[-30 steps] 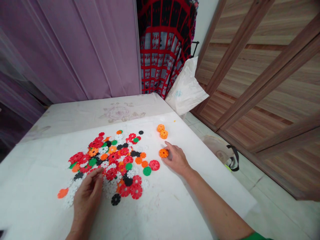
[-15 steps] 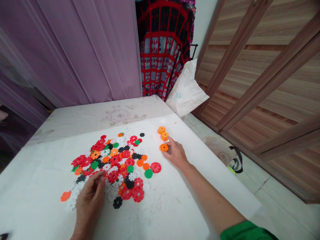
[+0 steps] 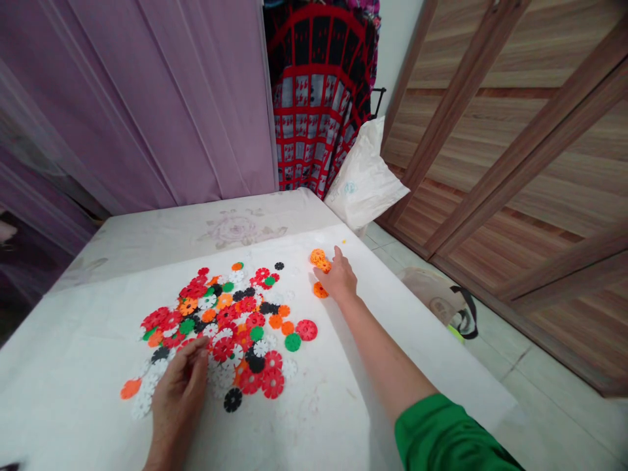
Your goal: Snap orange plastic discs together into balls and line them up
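Observation:
A loose pile of notched plastic discs (image 3: pixel 226 316) in red, white, black, green and orange is spread over the table. My left hand (image 3: pixel 180 392) rests at the pile's near left edge, its fingers curled toward the thumb; whatever lies inside them is hidden. Over to the right of the pile, my right hand (image 3: pixel 339 278) is held with fingers apart above a small group of orange discs. Two orange clusters (image 3: pixel 318 256) lie by its fingertips, partly overlapping. A separate orange disc (image 3: pixel 320 290) sits below them, partly covered by the hand.
The white-covered table (image 3: pixel 314 418) has a flowered cloth (image 3: pixel 235 226) at its far end. Beyond stand a purple curtain (image 3: pixel 196 98) and a white bag (image 3: pixel 366 176). A wooden wardrobe (image 3: pixel 515 163) fills the right, with another bag (image 3: pixel 436 304) on the floor.
My right hand has shifted forward and spread its fingers, leaving the lower orange disc, which it was touching, on the table. My left hand has hardly moved.

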Demonstrator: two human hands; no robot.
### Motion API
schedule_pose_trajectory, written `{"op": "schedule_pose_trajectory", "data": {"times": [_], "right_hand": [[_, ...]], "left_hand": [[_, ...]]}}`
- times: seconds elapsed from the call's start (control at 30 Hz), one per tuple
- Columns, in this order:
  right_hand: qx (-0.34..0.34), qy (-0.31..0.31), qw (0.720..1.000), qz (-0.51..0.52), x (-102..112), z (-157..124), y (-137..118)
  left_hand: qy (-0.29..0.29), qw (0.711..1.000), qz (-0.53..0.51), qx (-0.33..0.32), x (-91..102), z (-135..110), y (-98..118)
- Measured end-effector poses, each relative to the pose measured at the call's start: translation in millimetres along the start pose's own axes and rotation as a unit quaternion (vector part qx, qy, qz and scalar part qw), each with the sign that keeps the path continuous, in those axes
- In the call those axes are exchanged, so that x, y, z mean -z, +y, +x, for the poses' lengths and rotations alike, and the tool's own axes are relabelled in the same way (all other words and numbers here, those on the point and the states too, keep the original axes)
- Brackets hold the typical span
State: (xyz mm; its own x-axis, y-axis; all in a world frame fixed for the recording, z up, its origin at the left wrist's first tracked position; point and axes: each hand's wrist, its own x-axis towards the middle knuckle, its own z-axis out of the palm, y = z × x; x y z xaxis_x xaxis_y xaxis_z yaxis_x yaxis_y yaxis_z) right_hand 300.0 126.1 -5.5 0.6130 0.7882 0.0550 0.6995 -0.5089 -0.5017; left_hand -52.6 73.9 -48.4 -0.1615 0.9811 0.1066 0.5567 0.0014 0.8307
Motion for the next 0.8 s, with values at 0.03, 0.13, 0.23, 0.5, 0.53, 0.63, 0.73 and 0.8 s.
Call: {"op": "schedule_pose_trajectory", "data": {"times": [0.03, 0.13, 0.23, 0.5, 0.53, 0.63, 0.73, 0.8], "right_hand": [[-0.007, -0.012, 1.0, -0.015, -0.8, 3.0, -5.4], [-0.018, -0.026, 0.998, -0.047, -3.4, 6.5, -13.2], [-0.022, -0.031, 0.997, -0.064, -3.9, 5.8, -12.7], [-0.018, -0.034, 0.996, -0.076, -1.7, 5.2, -10.4], [-0.016, -0.033, 0.996, -0.076, -1.9, 5.0, -9.9], [-0.014, -0.027, 0.997, -0.077, -2.9, 4.0, -7.8], [-0.016, -0.023, 0.997, -0.076, -3.7, 2.5, -5.6], [-0.014, -0.022, 0.997, -0.078, -3.6, 1.4, -5.0]], "left_hand": [[-0.003, 1.0, -0.004, -0.002, 0.0, 0.5, -2.4], [-0.003, 1.0, -0.01, -0.007, -0.6, 1.5, -6.9], [0.001, 1.0, -0.011, -0.01, -0.9, 1.3, -5.9], [0.019, 1.0, -0.007, -0.003, -1.4, -1.3, 4.3], [0.022, 1.0, -0.007, -0.001, -1.5, -1.5, 5.0], [0.02, 1.0, -0.007, 0.001, -1.9, -1.7, 6.5], [0.019, 1.0, -0.014, 0.004, -2.7, -2.2, 8.7], [0.024, 0.999, -0.023, 0.004, -3.1, -2.3, 9.7]]}}
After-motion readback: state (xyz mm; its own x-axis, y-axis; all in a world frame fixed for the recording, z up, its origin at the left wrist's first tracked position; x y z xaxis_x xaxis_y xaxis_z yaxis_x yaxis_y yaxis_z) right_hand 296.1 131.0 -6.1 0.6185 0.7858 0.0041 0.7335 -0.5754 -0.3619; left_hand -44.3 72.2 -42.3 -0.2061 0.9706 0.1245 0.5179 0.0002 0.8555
